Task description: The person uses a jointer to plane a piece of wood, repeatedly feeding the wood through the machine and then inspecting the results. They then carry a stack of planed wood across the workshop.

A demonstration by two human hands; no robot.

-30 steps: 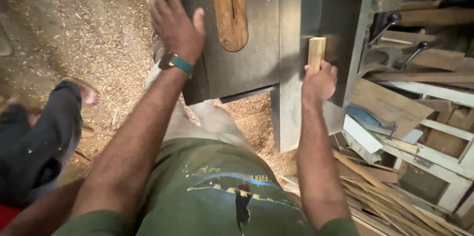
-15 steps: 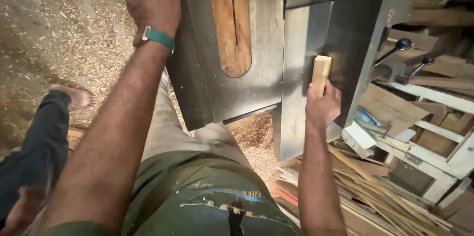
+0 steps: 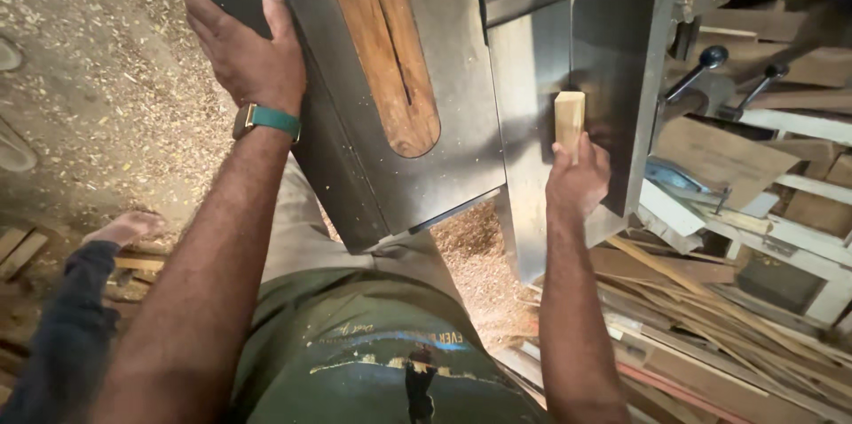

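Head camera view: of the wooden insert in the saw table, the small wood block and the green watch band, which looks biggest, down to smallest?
1. Wooden insert
2. Small wood block, held in the right hand
3. Green watch band on the left wrist, though only part of it shows.

A single head-worn camera looks steeply down from close above, along the person's own chest and forearms, onto the steel saw table (image 3: 444, 122) ahead, the sawdust-strewn floor (image 3: 89, 78) at left and stacked timber offcuts (image 3: 710, 335) at right.
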